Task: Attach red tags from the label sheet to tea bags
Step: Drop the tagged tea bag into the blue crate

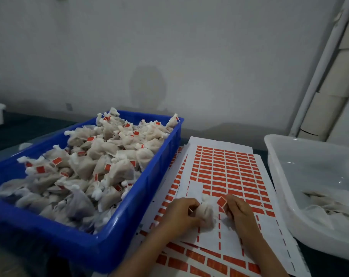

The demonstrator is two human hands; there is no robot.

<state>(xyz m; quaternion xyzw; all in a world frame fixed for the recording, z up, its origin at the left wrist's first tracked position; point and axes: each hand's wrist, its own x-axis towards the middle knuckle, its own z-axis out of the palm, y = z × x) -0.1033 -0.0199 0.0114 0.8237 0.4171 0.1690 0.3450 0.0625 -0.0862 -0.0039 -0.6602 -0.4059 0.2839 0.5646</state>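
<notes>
Tea bags (pixel 85 166) heap the blue crate (pixel 129 232) left of the left hand (pixel 182 212), which grips one tea bag (pixel 205 213) over the label sheet (pixel 225 172), while the right hand (pixel 237 210) pinches a red tag (pixel 222 201) beside it.

We see two hands at work over a label sheet (pixel 225 172) spread on a dark table (pixel 13 128). The left hand (pixel 181 214) grips a white tea bag (pixel 205 213) resting on the sheet, while the right hand (pixel 237 210) pinches a single red tag (pixel 222 201) just beside the bag's gathered top. More sheets lie beneath the top one. To the left we find a blue crate (pixel 129 226) heaped with tagged tea bags; to the right, a translucent white tub (pixel 279 176) holds a few pale bags. A grey wall (pixel 169 56) stands behind.
</notes>
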